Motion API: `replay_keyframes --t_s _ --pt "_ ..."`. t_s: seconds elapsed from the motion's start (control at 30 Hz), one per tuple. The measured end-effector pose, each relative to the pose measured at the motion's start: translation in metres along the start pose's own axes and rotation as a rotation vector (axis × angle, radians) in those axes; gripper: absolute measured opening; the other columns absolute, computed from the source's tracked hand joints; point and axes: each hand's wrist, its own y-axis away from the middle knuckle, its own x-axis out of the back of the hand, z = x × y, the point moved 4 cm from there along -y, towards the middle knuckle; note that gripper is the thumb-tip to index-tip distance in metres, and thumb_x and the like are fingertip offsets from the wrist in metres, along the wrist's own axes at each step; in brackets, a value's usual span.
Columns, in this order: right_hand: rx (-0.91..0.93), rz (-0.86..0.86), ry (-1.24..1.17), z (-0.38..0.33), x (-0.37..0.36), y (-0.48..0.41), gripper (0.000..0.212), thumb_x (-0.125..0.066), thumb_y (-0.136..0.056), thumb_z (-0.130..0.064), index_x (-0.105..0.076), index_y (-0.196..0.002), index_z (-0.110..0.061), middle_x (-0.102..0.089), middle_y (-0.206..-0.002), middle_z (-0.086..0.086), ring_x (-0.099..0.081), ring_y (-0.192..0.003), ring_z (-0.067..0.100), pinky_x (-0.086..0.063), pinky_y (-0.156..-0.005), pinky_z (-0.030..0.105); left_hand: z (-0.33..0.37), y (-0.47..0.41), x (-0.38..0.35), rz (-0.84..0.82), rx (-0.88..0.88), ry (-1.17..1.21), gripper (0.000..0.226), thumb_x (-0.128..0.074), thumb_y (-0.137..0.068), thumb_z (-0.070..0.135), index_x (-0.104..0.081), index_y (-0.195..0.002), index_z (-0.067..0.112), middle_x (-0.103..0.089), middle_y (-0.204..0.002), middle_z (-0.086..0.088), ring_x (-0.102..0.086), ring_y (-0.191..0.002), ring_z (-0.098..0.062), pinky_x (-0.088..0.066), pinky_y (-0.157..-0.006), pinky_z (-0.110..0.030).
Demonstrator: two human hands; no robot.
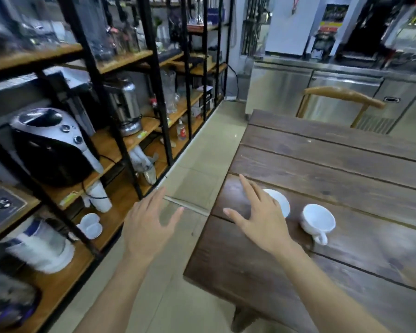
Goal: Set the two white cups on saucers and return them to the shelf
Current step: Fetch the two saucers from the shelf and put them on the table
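I count two white ceramic cups on the dark brown plank tabletop (322, 164): one cup with its handle showing (318, 221) at about five o'clock from the frame's centre, the other cup (280, 203) just at its nine o'clock, partly hidden behind my right hand (262, 217). Two bare hands are in view, the right one and the left hand (147, 227), both with fingers spread and nothing in them. On the black-framed wooden shelf (111, 150) at nine o'clock I count two small white saucers (90, 224) lying side by side, touching. One black and silver kitchen appliance (51, 145) stands above them. One wooden chair (344, 97) sits at the tabletop's twelve o'clock.
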Motion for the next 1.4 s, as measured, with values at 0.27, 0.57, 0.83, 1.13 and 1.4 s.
replay_keyframes --t_s 0.27,0.57,0.83,1.13,1.4 --pt "0.327 -0.171 0.038 -0.2 -0.099 0.008 0.094 -0.02 -0.071 -0.08 -0.017 -0.15 -0.031 -0.048 -0.142 0.003 -0.049 -0.126 0.025 -0.039 -0.098 0.039 -0.178 0.087 0.115 0.111 0.33 -0.154 0.077 -0.029 -0.078 0.07 -0.046 -0.138 0.026 -0.059 -0.133 -0.003 -0.053 -0.123 -0.024 -0.044 -0.097 -0.04" --pt "0.769 -0.436 -0.122 -0.448 -0.193 0.068 0.081 -0.045 -0.087 -0.061 -0.007 -0.152 -0.03 -0.037 -0.152 -0.001 -0.034 -0.139 0.018 -0.031 -0.109 0.037 -0.318 0.231 0.257 0.334 0.748 -0.304 0.085 -0.022 -0.072 0.071 -0.052 -0.134 0.022 -0.064 -0.125 -0.007 -0.057 -0.117 -0.028 -0.047 -0.089 -0.036" --pt "1.029 -0.59 -0.224 -0.617 -0.27 0.118 0.081 -0.046 -0.087 -0.06 -0.003 -0.151 -0.033 -0.033 -0.154 -0.003 -0.036 -0.137 0.02 -0.033 -0.109 0.039 -0.42 0.286 0.338 0.464 0.924 -0.41 0.077 -0.03 -0.076 0.068 -0.058 -0.127 0.019 -0.069 -0.116 -0.003 -0.062 -0.107 -0.024 -0.048 -0.085 -0.035" --pt "1.099 -0.647 -0.257 -0.797 -0.354 0.117 0.083 -0.045 -0.086 -0.062 -0.002 -0.15 -0.034 -0.034 -0.152 -0.004 -0.038 -0.135 0.019 -0.034 -0.109 0.037 -0.559 0.283 0.425 0.529 1.061 -0.402 0.087 -0.02 -0.07 0.074 -0.053 -0.131 0.022 -0.063 -0.125 -0.002 -0.053 -0.119 -0.022 -0.041 -0.091 -0.032" --pt "0.907 -0.711 -0.372 -0.888 -0.398 0.103 0.084 -0.054 -0.083 -0.059 -0.007 -0.15 -0.036 -0.03 -0.156 -0.002 -0.033 -0.14 0.02 -0.032 -0.111 0.041 -0.675 0.282 0.472 0.517 1.131 -0.113 0.058 -0.043 -0.085 0.064 -0.043 -0.134 0.034 -0.052 -0.137 0.001 -0.048 -0.125 -0.024 -0.041 -0.096 -0.037"
